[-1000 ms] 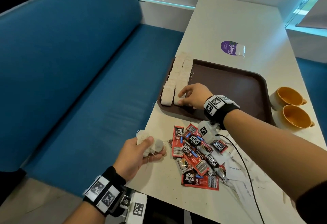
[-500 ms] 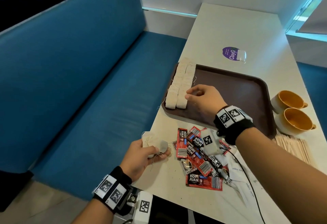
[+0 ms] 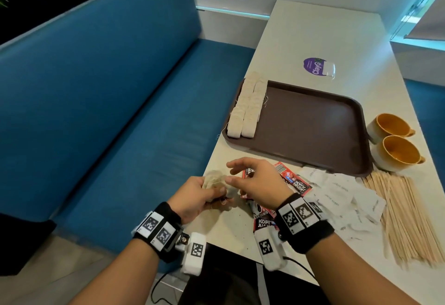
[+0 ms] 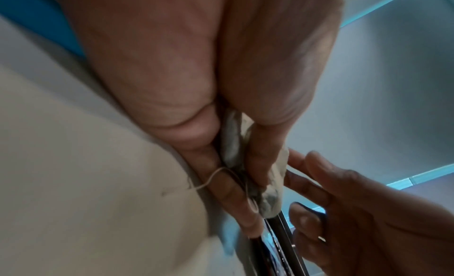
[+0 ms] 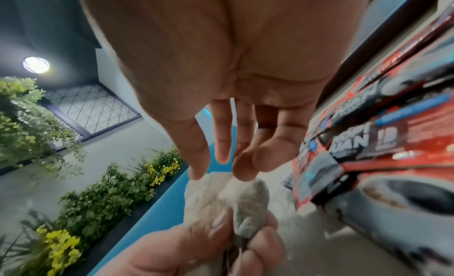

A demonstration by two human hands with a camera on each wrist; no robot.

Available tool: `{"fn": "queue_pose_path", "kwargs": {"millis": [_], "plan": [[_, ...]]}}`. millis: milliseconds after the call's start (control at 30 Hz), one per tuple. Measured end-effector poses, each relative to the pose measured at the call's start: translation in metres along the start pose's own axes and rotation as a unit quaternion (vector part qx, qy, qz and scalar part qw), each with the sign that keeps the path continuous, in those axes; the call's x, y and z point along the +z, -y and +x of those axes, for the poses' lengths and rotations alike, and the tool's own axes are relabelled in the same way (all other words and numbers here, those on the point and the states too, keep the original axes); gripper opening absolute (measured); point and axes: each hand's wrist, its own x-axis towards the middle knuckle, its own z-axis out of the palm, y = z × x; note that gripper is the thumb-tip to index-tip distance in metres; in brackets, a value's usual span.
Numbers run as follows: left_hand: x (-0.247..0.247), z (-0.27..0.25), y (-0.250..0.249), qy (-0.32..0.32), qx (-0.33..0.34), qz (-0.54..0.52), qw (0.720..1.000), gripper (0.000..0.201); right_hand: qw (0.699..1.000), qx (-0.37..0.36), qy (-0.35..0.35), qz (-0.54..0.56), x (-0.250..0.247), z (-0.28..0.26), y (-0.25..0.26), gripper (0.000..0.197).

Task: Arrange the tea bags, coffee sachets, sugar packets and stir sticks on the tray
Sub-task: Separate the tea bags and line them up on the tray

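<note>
My left hand [image 3: 216, 191] grips a small bunch of tea bags [image 3: 213, 179] just above the table's near left edge; the left wrist view shows those tea bags [image 4: 230, 140] squeezed between thumb and fingers, strings dangling. My right hand [image 3: 231, 172] has come up to the bunch with its fingers spread. In the right wrist view its thumb and a fingertip [image 5: 243, 173] touch the top of the bags [image 5: 245, 202]. Two rows of tea bags [image 3: 248, 107] lie along the left side of the brown tray [image 3: 313, 124]. Red coffee sachets [image 3: 293, 179], white sugar packets [image 3: 342, 194] and wooden stir sticks [image 3: 404, 213] lie on the table.
Two orange-lined cups [image 3: 395, 141] stand to the right of the tray. A purple sticker [image 3: 317, 66] is on the table beyond it. A blue bench [image 3: 120, 112] runs along the table's left edge. Most of the tray's floor is bare.
My right hand has left the rows of tea bags on the tray and come back to the bunch in my left hand. The left hand has kept its grip.
</note>
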Motion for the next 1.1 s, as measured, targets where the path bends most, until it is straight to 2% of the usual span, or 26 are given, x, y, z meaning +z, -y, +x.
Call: {"fn": "queue_pose_path", "kwargs": {"millis": [133,233,333,567,900,1000,1100], "plan": [[0.003,0.0,0.001,-0.001,-0.002,0.021,1.0,0.013,0.998,-0.013,0.016,-0.064,0.006,0.0,-0.002,0.015],[0.005,0.0,0.001,-0.008,0.004,0.022,1.0,0.012,0.998,-0.002,0.006,-0.064,0.003,0.001,-0.006,0.007],[0.004,0.0,0.002,-0.009,0.008,0.025,1.0,0.021,0.999,0.01,-0.004,-0.048,-0.002,0.0,-0.01,0.006],[0.004,-0.001,0.002,0.008,0.032,0.026,0.999,0.023,0.999,0.015,-0.04,-0.009,-0.023,0.003,-0.004,0.007],[0.002,-0.002,0.001,0.004,0.032,0.027,0.999,0.025,0.992,0.03,-0.01,-0.121,-0.025,0.011,-0.001,0.012],[0.002,-0.001,0.002,-0.023,0.026,0.013,0.999,0.025,0.988,0.023,0.009,-0.15,-0.023,0.009,-0.001,0.015],[0.001,0.001,0.003,-0.043,0.016,-0.007,0.999,0.026,0.988,0.011,-0.025,-0.152,-0.029,0.007,0.0,0.012]]}}
